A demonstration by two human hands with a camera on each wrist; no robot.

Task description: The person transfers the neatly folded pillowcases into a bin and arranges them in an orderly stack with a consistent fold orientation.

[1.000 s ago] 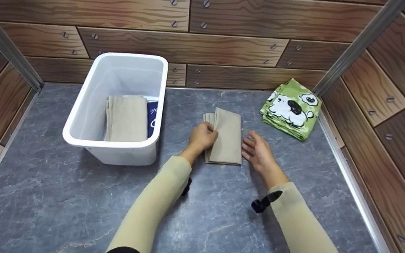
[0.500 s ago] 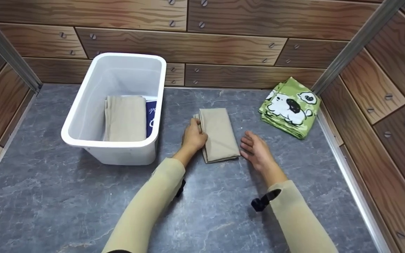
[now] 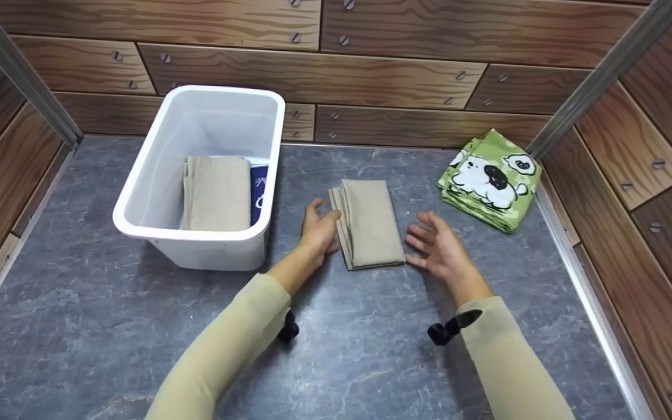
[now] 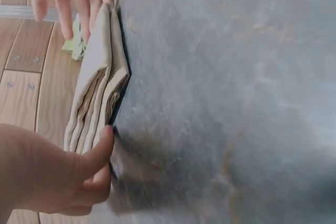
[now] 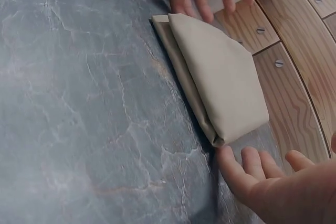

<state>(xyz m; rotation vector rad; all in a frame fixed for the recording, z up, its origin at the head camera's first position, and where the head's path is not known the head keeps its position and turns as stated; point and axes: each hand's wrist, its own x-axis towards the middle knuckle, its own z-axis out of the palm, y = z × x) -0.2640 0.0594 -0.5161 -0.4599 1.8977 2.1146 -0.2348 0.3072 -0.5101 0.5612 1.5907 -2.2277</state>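
Observation:
A beige folded cloth lies flat on the grey marbled floor between both hands, its layered edge towards the left. At that edge is my left hand, thumb close against the layers, fingers loosely spread and not gripping. In the left wrist view, the stacked folds of the cloth show beside the thumb. My right hand is on the other side, fingers spread, a lower fingertip at the cloth's near right corner. The right wrist view shows that fingertip by the folded corner, with the right hand holding nothing.
Left of the hands stands a white plastic bin holding another beige folded cloth and a dark blue item with white lettering. A green folded cloth with a dog print lies at the back right, near the wood-patterned walls.
The beige cloth has shifted left and been laid flat. My left hand has loosened its grip on the folds and drawn slightly away. The right hand stays nearly where it was.

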